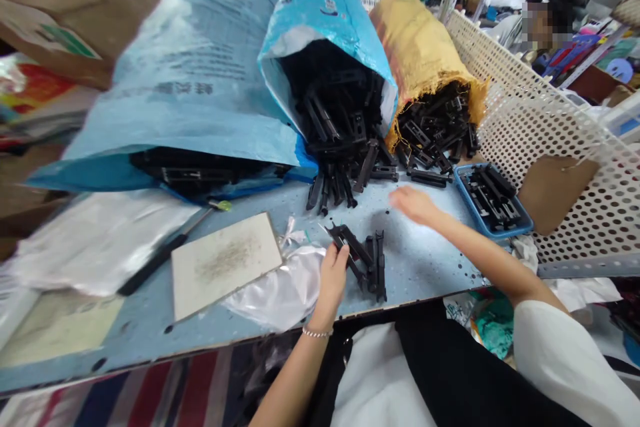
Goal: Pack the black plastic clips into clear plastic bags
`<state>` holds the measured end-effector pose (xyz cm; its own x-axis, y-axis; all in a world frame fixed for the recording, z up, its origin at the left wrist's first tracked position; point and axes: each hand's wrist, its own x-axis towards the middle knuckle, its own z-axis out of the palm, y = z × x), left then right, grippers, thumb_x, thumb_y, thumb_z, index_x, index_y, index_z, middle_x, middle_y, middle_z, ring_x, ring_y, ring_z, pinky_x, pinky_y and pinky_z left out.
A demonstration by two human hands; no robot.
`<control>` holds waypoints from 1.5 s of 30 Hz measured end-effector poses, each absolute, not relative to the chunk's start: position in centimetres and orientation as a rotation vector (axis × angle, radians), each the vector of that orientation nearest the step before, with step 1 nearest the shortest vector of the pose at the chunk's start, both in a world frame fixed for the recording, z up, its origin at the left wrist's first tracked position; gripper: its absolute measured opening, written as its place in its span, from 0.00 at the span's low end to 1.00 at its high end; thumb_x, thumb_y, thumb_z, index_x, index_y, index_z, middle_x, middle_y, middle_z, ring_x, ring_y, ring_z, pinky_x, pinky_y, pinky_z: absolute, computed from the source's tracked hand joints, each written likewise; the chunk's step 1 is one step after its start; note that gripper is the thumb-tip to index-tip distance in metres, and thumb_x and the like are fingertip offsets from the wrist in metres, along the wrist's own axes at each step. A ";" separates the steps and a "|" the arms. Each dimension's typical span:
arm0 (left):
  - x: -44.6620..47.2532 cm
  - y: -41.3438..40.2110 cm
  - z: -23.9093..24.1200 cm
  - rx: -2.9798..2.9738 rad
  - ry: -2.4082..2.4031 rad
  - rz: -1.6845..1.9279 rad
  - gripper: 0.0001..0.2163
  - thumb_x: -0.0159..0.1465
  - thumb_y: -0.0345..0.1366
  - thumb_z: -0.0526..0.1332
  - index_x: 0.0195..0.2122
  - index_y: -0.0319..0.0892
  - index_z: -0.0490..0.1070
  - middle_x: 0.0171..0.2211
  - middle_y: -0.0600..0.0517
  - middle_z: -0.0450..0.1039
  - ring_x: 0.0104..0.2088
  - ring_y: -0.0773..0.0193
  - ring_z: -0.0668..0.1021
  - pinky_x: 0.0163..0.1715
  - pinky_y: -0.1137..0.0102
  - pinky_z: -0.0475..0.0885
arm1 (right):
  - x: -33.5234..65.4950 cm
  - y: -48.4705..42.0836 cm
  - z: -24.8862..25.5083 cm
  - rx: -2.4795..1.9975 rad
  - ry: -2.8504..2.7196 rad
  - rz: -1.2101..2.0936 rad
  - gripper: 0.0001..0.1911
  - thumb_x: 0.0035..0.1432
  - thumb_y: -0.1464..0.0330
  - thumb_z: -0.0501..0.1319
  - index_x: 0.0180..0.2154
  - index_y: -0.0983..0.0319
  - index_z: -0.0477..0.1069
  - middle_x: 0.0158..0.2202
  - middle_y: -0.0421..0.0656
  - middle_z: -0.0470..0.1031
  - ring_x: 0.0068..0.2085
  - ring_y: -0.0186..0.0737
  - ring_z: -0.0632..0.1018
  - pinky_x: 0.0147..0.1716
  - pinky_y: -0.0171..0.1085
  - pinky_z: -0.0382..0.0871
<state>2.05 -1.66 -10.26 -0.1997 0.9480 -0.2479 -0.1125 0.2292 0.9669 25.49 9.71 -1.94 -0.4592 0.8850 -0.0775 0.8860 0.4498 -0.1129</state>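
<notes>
My left hand is closed around a black plastic part, long and narrow, near the table's front edge. Right beside it, several similar black parts lie lengthwise on the blue tabletop. My right hand is over the table, in front of the heap of black parts spilling from the middle blue sack. Motion smears its fingers, so I cannot make out whether they hold anything.
A yellow sack and a large blue sack also hold black parts. A blue basket of parts stands right, by a perforated white crate. Left are a pale board, a black-handled tool and clear plastic bags.
</notes>
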 end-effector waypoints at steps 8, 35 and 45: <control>0.5 -3.2 -14.4 1.096 1.579 1.071 0.22 0.68 0.43 0.54 0.60 0.41 0.69 0.61 0.43 0.69 0.63 0.50 0.69 0.65 0.52 0.60 | 32.6 14.6 -2.0 2.360 2.272 -0.312 0.10 0.63 0.74 0.56 0.44 0.68 0.73 0.46 0.56 0.74 0.49 0.49 0.73 0.47 0.41 0.63; 3.0 -2.7 0.5 1.060 1.188 1.172 0.30 0.64 0.51 0.62 0.63 0.42 0.62 0.33 0.50 0.76 0.27 0.61 0.77 0.31 0.67 0.73 | 20.3 3.0 3.1 1.506 3.049 -0.864 0.23 0.74 0.58 0.43 0.35 0.62 0.68 0.29 0.42 0.73 0.31 0.37 0.73 0.31 0.35 0.65; 2.4 -0.7 -1.4 0.819 1.149 1.212 0.26 0.62 0.53 0.63 0.56 0.45 0.61 0.32 0.53 0.73 0.24 0.64 0.76 0.27 0.68 0.74 | 18.2 -2.5 -2.7 0.965 3.289 -0.082 0.19 0.71 0.62 0.52 0.31 0.63 0.71 0.30 0.47 0.75 0.34 0.41 0.75 0.34 0.38 0.64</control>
<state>2.42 -0.73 -1.36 -0.0357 0.9740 -0.2236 -0.2749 0.2055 0.9393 18.24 -2.47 -2.71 -0.8041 0.5356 0.2579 0.5221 0.8437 -0.1245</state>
